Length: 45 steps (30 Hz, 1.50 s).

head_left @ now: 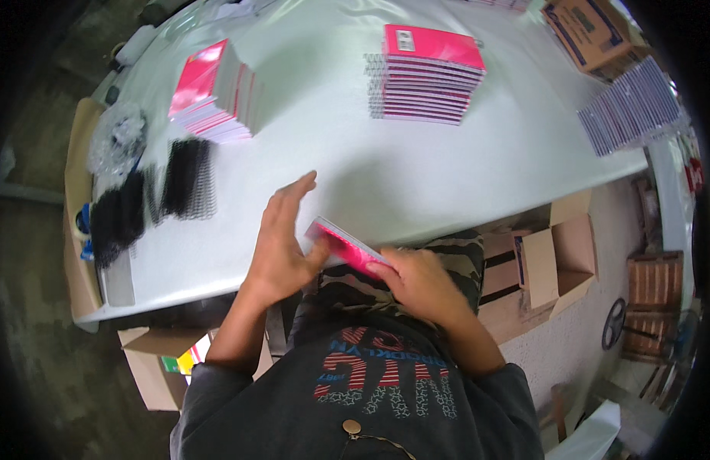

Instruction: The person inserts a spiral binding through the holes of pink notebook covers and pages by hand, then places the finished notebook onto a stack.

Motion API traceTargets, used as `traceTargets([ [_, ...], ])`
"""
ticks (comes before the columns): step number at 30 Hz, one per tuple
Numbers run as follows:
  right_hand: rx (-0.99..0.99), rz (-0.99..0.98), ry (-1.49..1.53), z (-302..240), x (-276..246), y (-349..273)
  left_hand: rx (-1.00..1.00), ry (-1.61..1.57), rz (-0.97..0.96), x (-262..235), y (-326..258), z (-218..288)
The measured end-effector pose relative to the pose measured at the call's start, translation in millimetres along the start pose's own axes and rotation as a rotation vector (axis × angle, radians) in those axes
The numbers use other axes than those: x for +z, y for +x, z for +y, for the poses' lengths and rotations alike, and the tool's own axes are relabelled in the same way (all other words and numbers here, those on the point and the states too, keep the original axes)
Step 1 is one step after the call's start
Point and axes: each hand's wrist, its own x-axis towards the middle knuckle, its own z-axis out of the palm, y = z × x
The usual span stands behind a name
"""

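Note:
My right hand [425,282] grips one end of a pink-covered notebook [355,253], its thumb on the cover. The notebook is held tilted over my lap at the table's front edge. My left hand [282,249] is open beside the other end, fingers stretched out and thumb close to the cover; whether the thumb touches it I cannot tell. Beyond, on the table, stand a pile of pink-covered books [217,92] at left and a pile of spiral-bound pink notebooks [428,77] nearer the middle.
Black wire binding coils [187,178] lie at left on the white-covered table [309,138], beside crumpled clear plastic [118,136]. Another notebook stack [631,106] and a cardboard box [589,34] sit at far right. Open cartons [539,264] stand below the table's right edge.

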Motion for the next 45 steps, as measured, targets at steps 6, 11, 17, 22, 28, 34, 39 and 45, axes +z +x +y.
traceTargets([
  [6,-0.398,0.327,-0.039,-12.1,-9.0,66.4,-0.153,-0.435,0.046,1.3,4.8,-45.4],
  [11,-0.356,0.282,0.591,30.1,16.7,98.4,-0.193,-0.25,-0.008,21.0,-3.7,-67.9],
  [17,-0.391,0.138,0.411,26.8,12.3,93.8,-0.369,0.853,0.46,-64.3,38.8,-138.2],
  [22,-0.455,0.174,0.404,25.3,12.8,87.9,-0.556,0.948,0.257,-80.1,44.0,-170.7],
  [28,-0.518,0.17,0.437,35.3,9.9,89.0,-0.724,0.671,0.299,-104.8,49.1,-150.6],
  [34,-0.496,0.148,0.458,34.0,1.9,84.8,-0.727,0.464,0.492,-129.8,45.5,-144.5],
  [39,-0.38,0.196,0.463,33.3,2.1,82.0,-0.406,0.316,0.74,-115.4,45.0,-133.9],
  [45,-0.293,0.205,0.518,31.9,1.9,83.4,-0.168,-0.123,0.073,-46.0,33.3,-67.0],
])
